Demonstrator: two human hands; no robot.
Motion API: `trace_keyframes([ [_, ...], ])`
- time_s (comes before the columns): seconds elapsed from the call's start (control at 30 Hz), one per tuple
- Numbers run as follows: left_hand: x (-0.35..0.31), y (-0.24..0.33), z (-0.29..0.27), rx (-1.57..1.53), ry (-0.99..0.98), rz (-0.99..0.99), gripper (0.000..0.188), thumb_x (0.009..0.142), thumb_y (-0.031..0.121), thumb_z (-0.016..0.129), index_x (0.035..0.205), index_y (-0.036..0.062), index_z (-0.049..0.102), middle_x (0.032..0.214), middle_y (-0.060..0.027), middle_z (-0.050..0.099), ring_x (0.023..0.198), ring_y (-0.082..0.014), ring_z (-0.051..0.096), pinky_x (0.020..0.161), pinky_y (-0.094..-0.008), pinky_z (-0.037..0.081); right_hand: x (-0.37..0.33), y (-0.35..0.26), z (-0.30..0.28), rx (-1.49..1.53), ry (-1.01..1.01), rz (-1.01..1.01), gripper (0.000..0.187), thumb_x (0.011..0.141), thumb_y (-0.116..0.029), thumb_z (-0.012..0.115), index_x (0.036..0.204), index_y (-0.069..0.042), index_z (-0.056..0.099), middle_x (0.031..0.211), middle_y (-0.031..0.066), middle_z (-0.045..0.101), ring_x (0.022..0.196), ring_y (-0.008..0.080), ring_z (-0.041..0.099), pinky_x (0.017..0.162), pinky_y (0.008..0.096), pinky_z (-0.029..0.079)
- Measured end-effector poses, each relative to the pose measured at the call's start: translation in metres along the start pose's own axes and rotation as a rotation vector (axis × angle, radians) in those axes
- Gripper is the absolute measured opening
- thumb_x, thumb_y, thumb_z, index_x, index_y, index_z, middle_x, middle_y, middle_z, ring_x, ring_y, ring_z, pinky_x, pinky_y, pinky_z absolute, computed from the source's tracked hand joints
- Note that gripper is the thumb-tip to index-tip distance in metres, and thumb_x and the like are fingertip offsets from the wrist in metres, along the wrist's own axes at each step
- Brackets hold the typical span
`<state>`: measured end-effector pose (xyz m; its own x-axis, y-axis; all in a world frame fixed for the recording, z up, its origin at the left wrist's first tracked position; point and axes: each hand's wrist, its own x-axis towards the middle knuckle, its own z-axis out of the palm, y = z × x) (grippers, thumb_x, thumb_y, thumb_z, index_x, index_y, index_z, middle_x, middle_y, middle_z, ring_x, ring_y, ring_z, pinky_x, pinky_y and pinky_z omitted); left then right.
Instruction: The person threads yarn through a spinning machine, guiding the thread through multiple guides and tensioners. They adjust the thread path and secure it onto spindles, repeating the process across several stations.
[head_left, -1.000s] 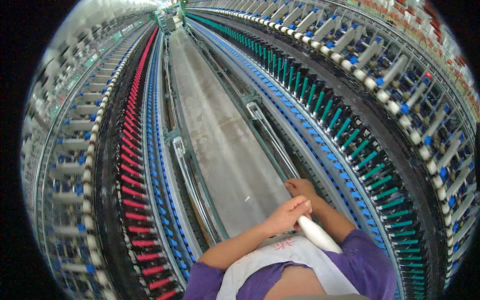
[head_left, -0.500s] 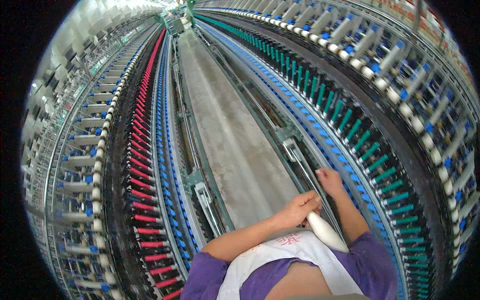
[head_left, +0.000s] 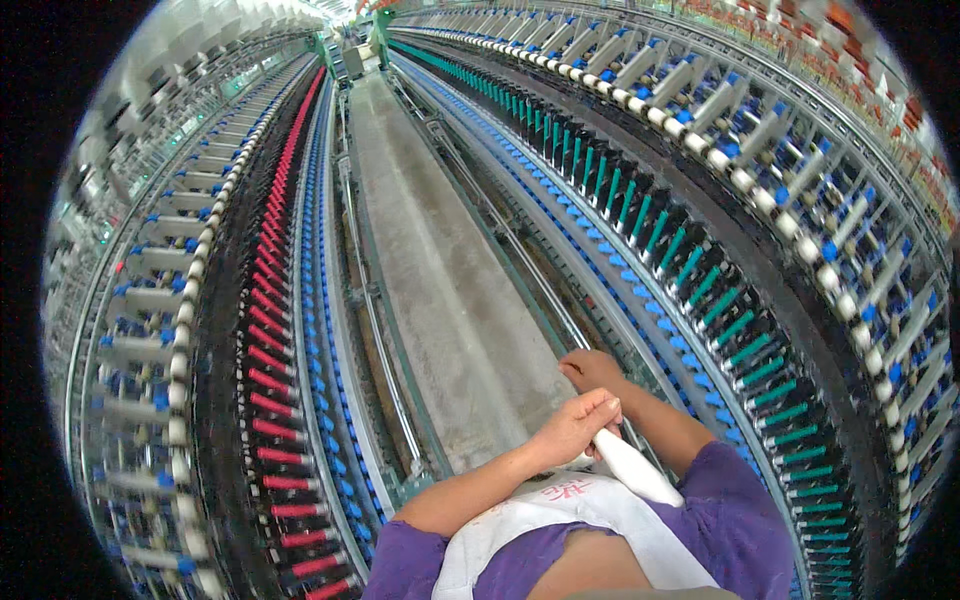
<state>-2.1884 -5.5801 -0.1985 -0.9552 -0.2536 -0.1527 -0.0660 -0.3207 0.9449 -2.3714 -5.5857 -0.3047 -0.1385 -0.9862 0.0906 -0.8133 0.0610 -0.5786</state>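
Observation:
My left hand is wrapped round one end of a white tapered yarn bobbin. The bobbin slants down to the right, over my white apron, with its far tip at my right sleeve. Just beyond the left hand, my right hand is bent inward with its fingers curled. Whatever those fingers hold, if anything, is hidden. A small pale end shows under the left hand; whether it belongs to the same bobbin I cannot tell.
Long spinning frames flank a grey aisle floor. A row of red bobbins runs along the left machine, green bobbins along the right. Metal rails edge the floor on both sides. White rollers line the machine above the green bobbins.
My right hand has come inward to the left, nearer the left hand. The left hand, still round the bobbin, has shifted slightly left. The machines appear moved in view.

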Motion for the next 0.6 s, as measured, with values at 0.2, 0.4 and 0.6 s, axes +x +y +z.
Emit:
trace_keyframes([
  [0.2, 0.112, 0.083, -0.188, -0.014, -0.183, -0.138, 0.03, 0.109, 0.036, 0.045, 0.097, 0.0098, 0.055, 0.079, -0.001, 0.064, 0.058, -0.007, 0.057, 0.05, -0.0224, 0.046, 0.167, 0.084, -0.024, -0.08, -0.12, 0.125, 0.026, 0.091, -0.033, 0.064, 0.096, -0.009, 0.073, 0.096, 0.0138, 0.07, 0.09, 0.0359, 0.067, 0.075, 0.0469, 0.052],
  [0.4, 0.246, 0.159, -0.369, -0.082, -0.258, -0.126, 0.026, 0.107, 0.033, 0.047, 0.096, 0.0103, 0.055, 0.08, -0.0019, 0.065, 0.058, -0.0079, 0.059, 0.046, -0.0228, 0.047, 0.408, 0.175, -0.035, -0.212, -0.253, 0.204, 0.026, 0.088, -0.03, 0.067, 0.087, -0.004, 0.071, 0.084, 0.0183, 0.068, 0.08, 0.0383, 0.066, 0.069, 0.0476, 0.051],
  [0.6, 0.344, 0.26, -0.562, -0.009, -0.088, -0.126, 0.023, 0.106, 0.029, 0.048, 0.094, 0.0095, 0.055, 0.077, -0.0013, 0.064, 0.057, -0.0076, 0.058, 0.046, -0.0222, 0.046, 0.725, 0.219, -0.024, -0.028, 0.088, 0.194, 0.028, 0.092, -0.028, 0.065, 0.082, -0.002, 0.07, 0.083, 0.0235, 0.067, 0.075, 0.0408, 0.065, 0.066, 0.0498, 0.05],
])
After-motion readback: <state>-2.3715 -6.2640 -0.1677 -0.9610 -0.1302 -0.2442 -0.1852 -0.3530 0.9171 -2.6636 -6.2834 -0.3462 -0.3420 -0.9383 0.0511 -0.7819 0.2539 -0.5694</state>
